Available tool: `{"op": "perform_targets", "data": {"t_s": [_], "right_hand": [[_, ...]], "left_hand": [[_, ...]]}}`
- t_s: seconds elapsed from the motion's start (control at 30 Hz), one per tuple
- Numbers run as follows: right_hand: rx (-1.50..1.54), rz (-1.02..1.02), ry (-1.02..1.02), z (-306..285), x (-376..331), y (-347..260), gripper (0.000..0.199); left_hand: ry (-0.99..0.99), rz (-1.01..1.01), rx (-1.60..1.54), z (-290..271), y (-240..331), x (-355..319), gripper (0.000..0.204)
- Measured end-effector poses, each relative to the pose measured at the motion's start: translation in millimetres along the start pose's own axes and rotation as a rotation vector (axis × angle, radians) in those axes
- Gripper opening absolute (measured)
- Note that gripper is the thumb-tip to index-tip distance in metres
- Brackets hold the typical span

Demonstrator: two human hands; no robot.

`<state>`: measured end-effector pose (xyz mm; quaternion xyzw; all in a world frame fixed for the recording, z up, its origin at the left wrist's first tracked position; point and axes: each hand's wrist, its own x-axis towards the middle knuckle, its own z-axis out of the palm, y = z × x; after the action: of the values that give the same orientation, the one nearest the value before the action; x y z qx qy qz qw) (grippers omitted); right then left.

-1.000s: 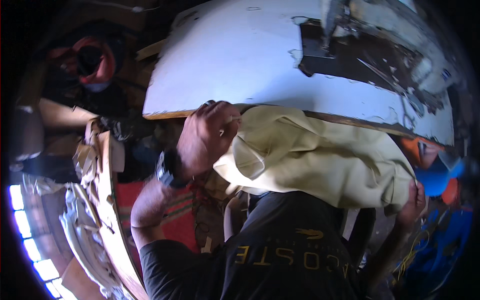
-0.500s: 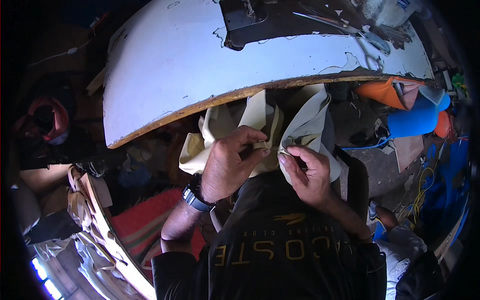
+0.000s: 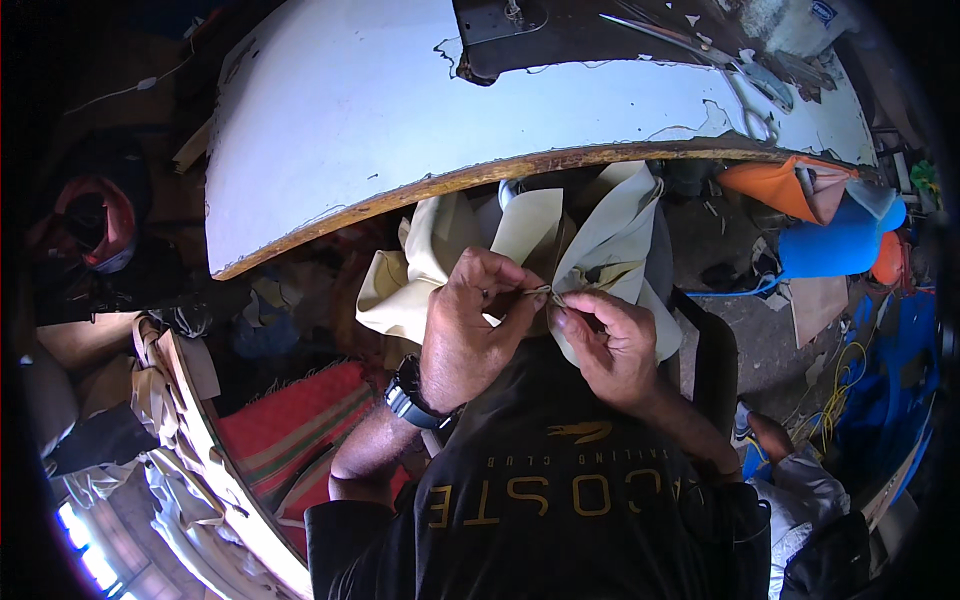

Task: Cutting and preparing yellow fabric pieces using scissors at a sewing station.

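Head view: hands (image 3: 470, 325) (image 3: 615, 350) pinch cream sheet (image 3: 432, 245), flaps (image 3: 528, 222) pointing toward table (image 3: 380, 110).

I have the left hand (image 3: 480, 312) and right hand (image 3: 612, 338) nearly meeting, fingertips (image 3: 574, 300) pinched, both forearms (image 3: 376, 452) angled inward from below.

white tabletop (image 3: 350, 130) with chipped edges, scissors (image 3: 715, 58) and dark plate (image 3: 560, 42) on top

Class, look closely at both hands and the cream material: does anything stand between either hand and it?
Nothing visible does. The left hand and right hand both pinch the cream material directly; the white tabletop lies beyond the hands, not between.
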<state>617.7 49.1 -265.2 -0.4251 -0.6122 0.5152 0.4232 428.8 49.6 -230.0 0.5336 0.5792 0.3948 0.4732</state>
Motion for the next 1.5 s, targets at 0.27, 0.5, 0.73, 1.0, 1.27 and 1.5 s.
{"op": "perform_targets", "data": {"t_s": [0.27,0.5,0.73,1.0,1.27,1.5], "right_hand": [[-0.04,0.036,-0.164,-8,-5,5,0.024],[-0.144,0.283,-0.472,-57,20,-20,0.019],[-1.099,-0.491,-0.651,-92,91,-22,0.015],[-1.49,-0.673,-0.676,-115,134,-72,0.021],[-1.459,-0.538,-0.791,-47,148,-62,0.024],[-1.675,-0.617,-1.106,24,138,-34,0.009]], "left_hand": [[0.026,0.024,-0.029,7,-3,-11,0.035],[-0.045,0.124,0.123,14,-17,-23,0.03],[-0.142,0.408,0.24,5,-32,-45,0.037],[-0.05,0.467,0.2,-16,-24,-61,0.039],[-0.234,0.566,0.295,-29,-13,-70,0.035],[-0.224,0.578,0.4,-40,-4,-96,0.032]]}}
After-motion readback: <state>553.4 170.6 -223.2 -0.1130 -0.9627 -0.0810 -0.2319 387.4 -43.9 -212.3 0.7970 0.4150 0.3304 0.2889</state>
